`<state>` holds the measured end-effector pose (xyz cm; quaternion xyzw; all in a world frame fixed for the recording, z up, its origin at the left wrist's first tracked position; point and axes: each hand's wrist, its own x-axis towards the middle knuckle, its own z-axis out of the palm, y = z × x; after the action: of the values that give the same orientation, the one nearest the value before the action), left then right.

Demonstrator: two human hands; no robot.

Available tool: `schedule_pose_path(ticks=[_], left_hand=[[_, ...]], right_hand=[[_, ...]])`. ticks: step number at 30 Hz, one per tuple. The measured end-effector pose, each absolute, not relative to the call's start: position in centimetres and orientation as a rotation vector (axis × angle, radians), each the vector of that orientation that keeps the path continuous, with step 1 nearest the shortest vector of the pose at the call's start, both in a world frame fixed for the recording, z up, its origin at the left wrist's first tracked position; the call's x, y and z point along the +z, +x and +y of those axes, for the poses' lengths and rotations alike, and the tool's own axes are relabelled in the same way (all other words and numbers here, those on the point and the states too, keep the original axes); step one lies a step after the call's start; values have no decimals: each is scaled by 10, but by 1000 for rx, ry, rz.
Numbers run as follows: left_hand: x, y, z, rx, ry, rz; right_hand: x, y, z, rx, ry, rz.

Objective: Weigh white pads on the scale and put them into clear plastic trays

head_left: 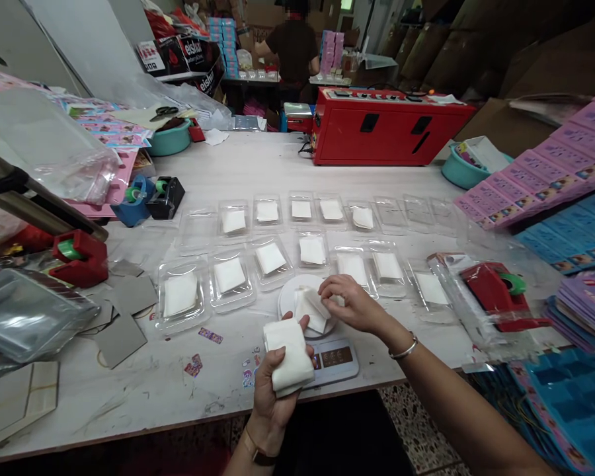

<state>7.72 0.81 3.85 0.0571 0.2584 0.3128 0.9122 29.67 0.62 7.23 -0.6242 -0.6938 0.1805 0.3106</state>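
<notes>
My left hand (272,390) is closed around a stack of white folded pads (288,354), held just in front of a small digital scale (334,360). My right hand (350,304) pinches a white pad (310,307) that rests on the scale's round white pan (286,299). Beyond the scale lie two rows of clear plastic blister trays (228,277); most of them hold one white pad, and a few at the far right are empty.
A red machine (384,125) stands at the back of the table. Tape dispensers sit at the left (79,254), back left (151,195) and right (496,291). Pink and blue printed cards (540,172) are stacked at the right. Grey card pieces (121,337) lie at the left. A person (292,46) works far behind.
</notes>
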Motion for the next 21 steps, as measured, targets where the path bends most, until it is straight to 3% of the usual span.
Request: schedule_pose_path(ticks=[4, 10, 15, 21], left_hand=[[41, 76, 9, 644, 107, 469], [50, 71, 1, 572, 66, 370], [44, 65, -14, 546, 59, 337], [35, 34, -33, 469, 49, 372]], right_hand=[[99, 314, 6, 508, -1639, -1615], [131, 277, -26, 136, -1499, -1873], [127, 219, -61, 104, -1277, -2327], [102, 184, -87, 78, -1255, -2391]])
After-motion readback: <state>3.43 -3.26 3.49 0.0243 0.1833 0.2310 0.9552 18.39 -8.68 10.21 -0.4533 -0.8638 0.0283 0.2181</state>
